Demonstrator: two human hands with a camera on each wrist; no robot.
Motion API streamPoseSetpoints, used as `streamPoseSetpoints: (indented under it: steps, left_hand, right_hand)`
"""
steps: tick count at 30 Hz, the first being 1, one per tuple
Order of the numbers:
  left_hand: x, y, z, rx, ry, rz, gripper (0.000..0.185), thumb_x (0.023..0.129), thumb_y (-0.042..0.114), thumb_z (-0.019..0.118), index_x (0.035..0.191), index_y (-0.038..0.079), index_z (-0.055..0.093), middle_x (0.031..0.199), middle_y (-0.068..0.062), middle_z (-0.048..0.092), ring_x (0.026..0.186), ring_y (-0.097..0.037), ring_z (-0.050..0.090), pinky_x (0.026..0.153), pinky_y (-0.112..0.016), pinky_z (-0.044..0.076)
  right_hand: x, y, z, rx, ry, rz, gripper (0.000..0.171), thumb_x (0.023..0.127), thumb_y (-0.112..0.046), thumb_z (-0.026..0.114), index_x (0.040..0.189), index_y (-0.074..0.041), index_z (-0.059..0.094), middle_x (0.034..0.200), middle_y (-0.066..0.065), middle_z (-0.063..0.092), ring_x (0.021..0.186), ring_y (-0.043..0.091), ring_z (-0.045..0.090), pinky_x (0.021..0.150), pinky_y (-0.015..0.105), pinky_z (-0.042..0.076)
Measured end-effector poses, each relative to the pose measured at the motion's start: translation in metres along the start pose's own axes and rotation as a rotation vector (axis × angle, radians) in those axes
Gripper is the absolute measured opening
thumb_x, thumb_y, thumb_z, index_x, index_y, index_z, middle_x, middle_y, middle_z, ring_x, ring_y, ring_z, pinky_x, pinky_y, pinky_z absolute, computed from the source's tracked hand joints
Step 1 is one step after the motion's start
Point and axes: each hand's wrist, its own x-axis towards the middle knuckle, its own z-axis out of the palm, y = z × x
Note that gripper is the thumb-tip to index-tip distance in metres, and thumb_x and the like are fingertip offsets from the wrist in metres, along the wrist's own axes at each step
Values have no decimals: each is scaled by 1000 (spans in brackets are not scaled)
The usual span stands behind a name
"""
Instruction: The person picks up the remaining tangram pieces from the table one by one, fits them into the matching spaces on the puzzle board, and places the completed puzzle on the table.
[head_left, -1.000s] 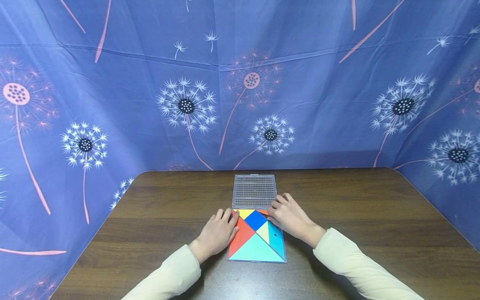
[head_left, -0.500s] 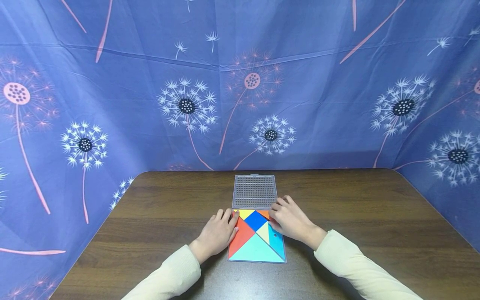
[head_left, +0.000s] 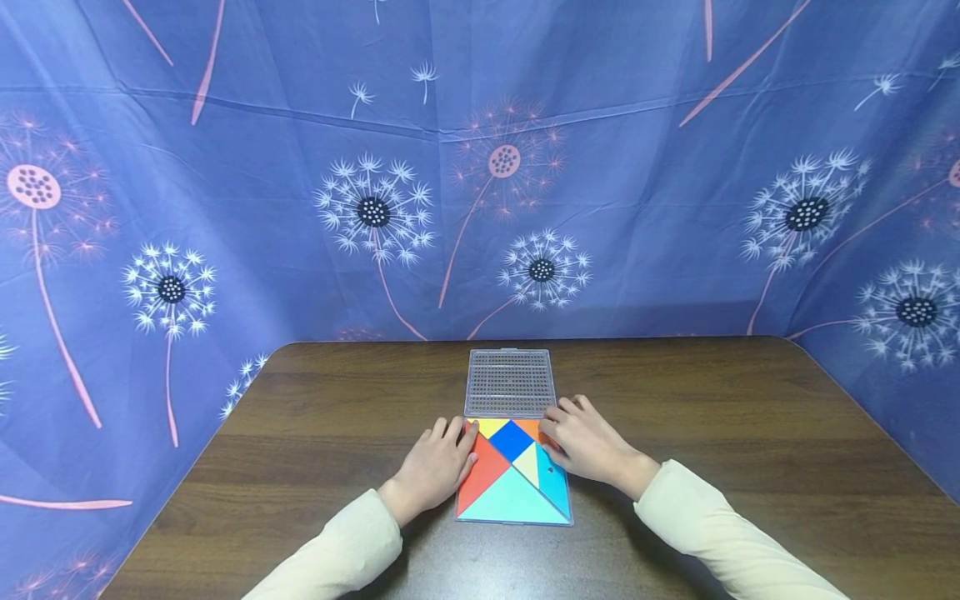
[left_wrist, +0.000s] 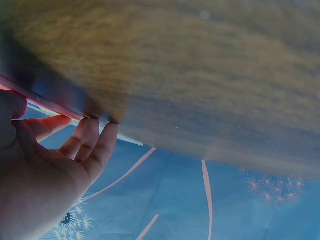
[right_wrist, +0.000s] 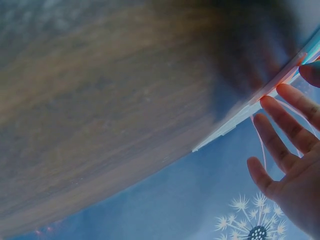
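A tangram lies in a clear plastic case (head_left: 514, 523) on the table. In it I see a red triangle (head_left: 481, 475), a mint triangle (head_left: 514, 498), a blue square (head_left: 512, 441), a yellow piece (head_left: 487, 427), a pale yellow triangle (head_left: 528, 467) and a light-blue piece (head_left: 552, 482) with a small dark spot. My left hand (head_left: 435, 467) rests at the case's left edge, fingertips on the red and yellow pieces. At the far right corner, fingers of my right hand (head_left: 588, 442) touch the orange piece (head_left: 528, 428) and partly cover it. In the right wrist view, those fingers (right_wrist: 280, 115) are fairly straight.
The case's gridded lid (head_left: 510, 382) lies flat behind the tangram, along its far side. Brown wooden table (head_left: 337, 417) surrounds both. A blue dandelion-print cloth (head_left: 637, 208) hangs behind and beside the table.
The orange piece, tilted by the right fingers before, now lies level in the corner, and the dark gap beside it is no longer visible. My right hand moved slightly down and right; the left stayed still.
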Motion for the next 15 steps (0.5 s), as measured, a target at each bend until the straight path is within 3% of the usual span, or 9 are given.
streamPoseSetpoints:
  steps: [15]
  left_hand:
    - [1, 0, 0, -11, -38, -6, 48, 94, 40, 44, 133, 13, 48, 120, -10, 49, 97, -22, 45, 79, -33, 47]
  right_hand:
    - [-11, 9, -4, 162, -127, 40, 34, 81, -30, 65, 112, -17, 60, 115, 4, 57, 105, 24, 49, 88, 50, 37]
